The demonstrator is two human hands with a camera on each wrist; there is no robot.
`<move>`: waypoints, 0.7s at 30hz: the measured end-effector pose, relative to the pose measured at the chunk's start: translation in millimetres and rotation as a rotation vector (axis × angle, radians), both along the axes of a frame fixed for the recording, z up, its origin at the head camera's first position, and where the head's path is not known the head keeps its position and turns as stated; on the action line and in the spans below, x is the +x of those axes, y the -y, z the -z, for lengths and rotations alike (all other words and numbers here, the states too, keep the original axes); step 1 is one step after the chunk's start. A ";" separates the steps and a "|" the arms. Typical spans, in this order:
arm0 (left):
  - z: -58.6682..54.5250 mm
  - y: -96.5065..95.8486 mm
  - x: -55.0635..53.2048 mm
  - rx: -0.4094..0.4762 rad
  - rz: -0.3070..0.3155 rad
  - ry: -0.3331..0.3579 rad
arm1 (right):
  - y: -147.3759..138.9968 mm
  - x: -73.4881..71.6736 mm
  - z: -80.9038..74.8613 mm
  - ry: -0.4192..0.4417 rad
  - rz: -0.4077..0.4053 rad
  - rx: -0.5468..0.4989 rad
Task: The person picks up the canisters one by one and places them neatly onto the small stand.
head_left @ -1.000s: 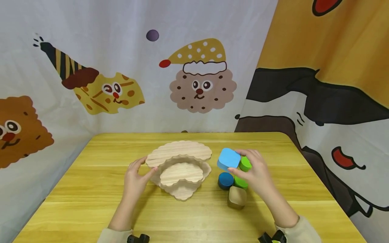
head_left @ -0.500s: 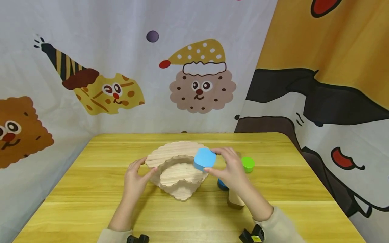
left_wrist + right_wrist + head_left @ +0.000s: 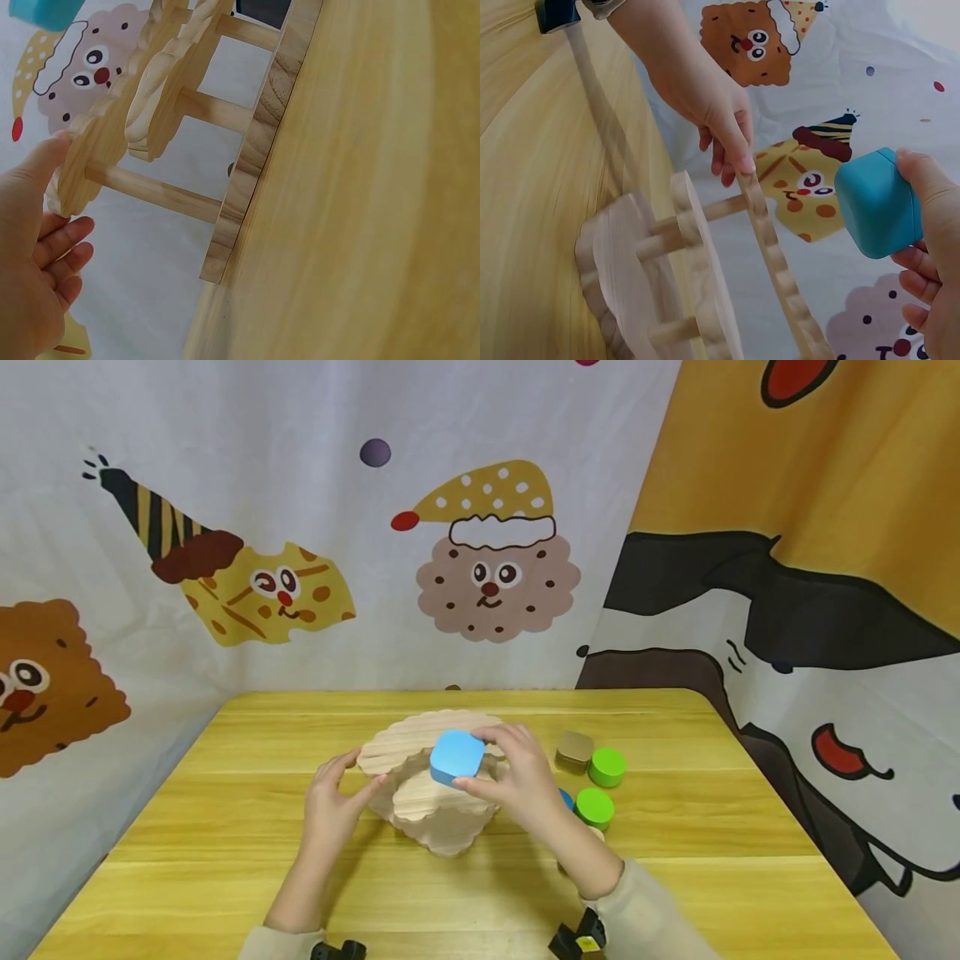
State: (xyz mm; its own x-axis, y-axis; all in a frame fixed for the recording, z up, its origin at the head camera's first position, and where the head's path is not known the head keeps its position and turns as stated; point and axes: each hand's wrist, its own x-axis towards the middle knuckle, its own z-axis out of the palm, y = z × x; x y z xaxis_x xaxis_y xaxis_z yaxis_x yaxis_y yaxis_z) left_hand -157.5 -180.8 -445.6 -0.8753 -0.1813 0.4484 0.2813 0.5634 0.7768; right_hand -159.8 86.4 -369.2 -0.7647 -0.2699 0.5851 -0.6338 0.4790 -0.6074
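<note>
A tiered wooden stand (image 3: 401, 743) with scalloped shelves rests on the table; round pegs joining its shelves show in the left wrist view. My left hand (image 3: 330, 797) pinches the left edge of the top shelf (image 3: 84, 166), thumb above and fingers below. My right hand (image 3: 525, 777) holds a light blue block (image 3: 454, 757) with rounded corners between thumb and fingers. This block is in the air over the stand, and in the right wrist view the blue block (image 3: 877, 202) is apart from the wood. It hides part of the stand's shelves in the head view.
Right of the stand lie a brown block (image 3: 574, 752), a green round block (image 3: 607, 767) and another green round block (image 3: 595, 808). A dark blue block (image 3: 566, 797) and a tan block (image 3: 596, 832) are partly behind my right arm. A printed curtain (image 3: 300, 460) hangs behind the table (image 3: 247, 752).
My right hand has carried the light blue block leftward from above the loose blocks to over the wooden stand. The left hand keeps its hold on the stand's edge.
</note>
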 end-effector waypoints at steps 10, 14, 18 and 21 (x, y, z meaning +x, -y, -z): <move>1.3 1.1 0.0 0.004 0.009 0.011 | 27.0 -12.8 0.5 -0.018 -0.031 0.005; 1.4 1.2 0.2 0.000 0.006 0.023 | 38.7 -18.6 -0.6 -0.013 -0.052 0.018; 1.2 0.9 -0.1 -0.009 0.005 0.007 | 49.1 -24.3 -0.3 -0.003 -0.050 0.046; 1.1 0.5 0.2 -0.016 0.008 -0.003 | 55.3 -27.3 0.9 0.012 -0.049 0.065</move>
